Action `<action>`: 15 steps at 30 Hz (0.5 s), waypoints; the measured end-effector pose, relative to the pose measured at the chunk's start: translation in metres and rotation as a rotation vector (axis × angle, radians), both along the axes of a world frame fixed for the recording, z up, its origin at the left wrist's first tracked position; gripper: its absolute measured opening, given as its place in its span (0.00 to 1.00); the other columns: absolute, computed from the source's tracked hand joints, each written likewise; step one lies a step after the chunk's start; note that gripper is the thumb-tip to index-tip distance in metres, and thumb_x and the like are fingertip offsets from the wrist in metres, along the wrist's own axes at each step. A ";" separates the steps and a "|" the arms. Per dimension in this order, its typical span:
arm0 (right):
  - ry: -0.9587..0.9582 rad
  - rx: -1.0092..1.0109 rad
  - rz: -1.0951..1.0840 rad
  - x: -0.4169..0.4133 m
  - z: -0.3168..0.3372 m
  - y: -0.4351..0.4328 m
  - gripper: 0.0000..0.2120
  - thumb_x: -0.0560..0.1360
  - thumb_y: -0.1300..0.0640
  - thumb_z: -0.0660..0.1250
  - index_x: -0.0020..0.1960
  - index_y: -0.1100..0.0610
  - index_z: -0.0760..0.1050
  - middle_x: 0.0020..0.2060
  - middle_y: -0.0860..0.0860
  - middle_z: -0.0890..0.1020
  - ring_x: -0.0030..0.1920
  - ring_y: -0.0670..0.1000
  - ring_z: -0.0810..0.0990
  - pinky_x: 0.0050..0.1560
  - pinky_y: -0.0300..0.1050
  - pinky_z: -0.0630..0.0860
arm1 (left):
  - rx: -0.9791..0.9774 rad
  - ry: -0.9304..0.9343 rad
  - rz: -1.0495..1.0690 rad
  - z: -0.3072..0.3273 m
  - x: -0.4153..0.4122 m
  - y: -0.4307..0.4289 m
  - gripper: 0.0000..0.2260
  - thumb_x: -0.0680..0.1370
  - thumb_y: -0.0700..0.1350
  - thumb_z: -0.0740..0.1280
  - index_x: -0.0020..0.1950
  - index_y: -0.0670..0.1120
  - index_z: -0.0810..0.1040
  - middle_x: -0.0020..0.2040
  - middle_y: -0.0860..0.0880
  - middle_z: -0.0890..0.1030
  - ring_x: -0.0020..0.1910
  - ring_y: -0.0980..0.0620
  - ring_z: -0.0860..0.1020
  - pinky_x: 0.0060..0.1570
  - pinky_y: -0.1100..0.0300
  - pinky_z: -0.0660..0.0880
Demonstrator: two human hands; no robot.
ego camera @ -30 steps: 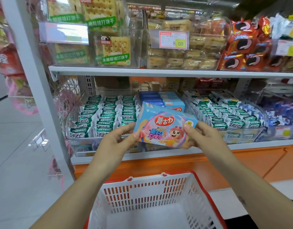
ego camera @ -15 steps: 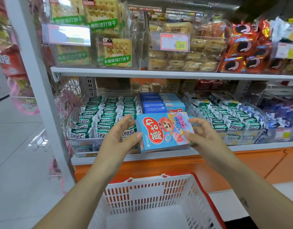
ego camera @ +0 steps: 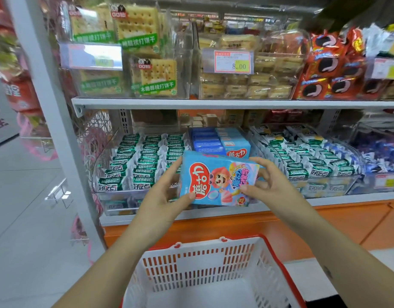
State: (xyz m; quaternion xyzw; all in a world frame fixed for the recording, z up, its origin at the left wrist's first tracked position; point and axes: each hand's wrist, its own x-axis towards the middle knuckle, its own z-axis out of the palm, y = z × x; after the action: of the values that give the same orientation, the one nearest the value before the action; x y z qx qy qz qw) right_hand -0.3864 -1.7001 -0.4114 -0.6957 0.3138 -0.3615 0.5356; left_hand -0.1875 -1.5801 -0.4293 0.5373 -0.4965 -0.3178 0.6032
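Observation:
A light blue snack box [ego camera: 218,181] with a red logo and a cartoon face is held between both my hands in front of the lower shelf. My left hand [ego camera: 163,194] grips its left edge, thumb on the front face and fingers behind. My right hand [ego camera: 267,185] pinches its right edge with curled fingers. The box lies sideways with its print rotated. Directly below stands a white shopping basket [ego camera: 205,263] with a red rim, nothing visible inside it.
More blue boxes [ego camera: 220,141] fill a clear bin behind the held one. Green-and-white packets [ego camera: 142,158] lie in bins left and right. The upper shelf [ego camera: 213,103] carries cracker packs, cakes and red cookie bags. A white upright post [ego camera: 49,107] stands left, tiled floor beyond.
The box was turned from upright to sideways between my hands and tilted so its front faces me. Both hands kept hold and shifted their fingers along its edges.

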 end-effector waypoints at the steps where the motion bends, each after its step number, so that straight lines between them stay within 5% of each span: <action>1: 0.013 -0.051 -0.013 -0.001 0.005 -0.002 0.25 0.73 0.64 0.70 0.61 0.42 0.65 0.59 0.48 0.76 0.52 0.43 0.81 0.46 0.40 0.79 | -0.042 -0.038 0.026 0.002 -0.001 -0.002 0.30 0.74 0.40 0.70 0.61 0.73 0.65 0.58 0.58 0.79 0.57 0.56 0.80 0.54 0.50 0.80; 5: 0.079 -0.282 -0.060 -0.010 0.027 -0.015 0.26 0.74 0.60 0.69 0.63 0.38 0.64 0.65 0.43 0.71 0.63 0.43 0.72 0.64 0.43 0.69 | -0.146 -0.259 0.156 0.013 -0.007 -0.022 0.24 0.75 0.39 0.71 0.64 0.62 0.72 0.61 0.59 0.78 0.60 0.57 0.77 0.53 0.50 0.80; 7: 0.067 -0.337 -0.050 -0.014 0.035 -0.022 0.25 0.75 0.60 0.69 0.63 0.38 0.65 0.64 0.43 0.72 0.63 0.42 0.73 0.63 0.40 0.70 | -0.187 -0.383 0.186 0.021 -0.014 -0.040 0.22 0.75 0.39 0.71 0.64 0.60 0.73 0.60 0.60 0.77 0.59 0.57 0.76 0.53 0.53 0.79; 10: 0.105 -0.401 -0.083 -0.021 0.038 -0.035 0.21 0.76 0.62 0.67 0.63 0.43 0.70 0.60 0.42 0.75 0.61 0.39 0.73 0.60 0.33 0.71 | -0.312 -0.631 0.207 0.038 -0.031 -0.068 0.22 0.75 0.37 0.70 0.65 0.55 0.72 0.57 0.61 0.73 0.57 0.67 0.69 0.56 0.75 0.69; 15: 0.083 -0.381 -0.179 -0.034 0.020 -0.066 0.19 0.77 0.63 0.66 0.59 0.43 0.71 0.54 0.34 0.74 0.56 0.33 0.73 0.49 0.23 0.70 | -0.352 -0.710 0.240 0.045 -0.038 -0.117 0.21 0.75 0.36 0.69 0.67 0.45 0.74 0.60 0.57 0.72 0.59 0.67 0.67 0.60 0.74 0.64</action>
State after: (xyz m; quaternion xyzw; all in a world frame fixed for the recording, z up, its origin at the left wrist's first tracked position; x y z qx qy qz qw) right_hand -0.4203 -1.7662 -0.3917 -0.7680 0.3221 -0.4315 0.3467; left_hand -0.2259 -1.6973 -0.3846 0.5563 -0.6542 0.0495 0.5100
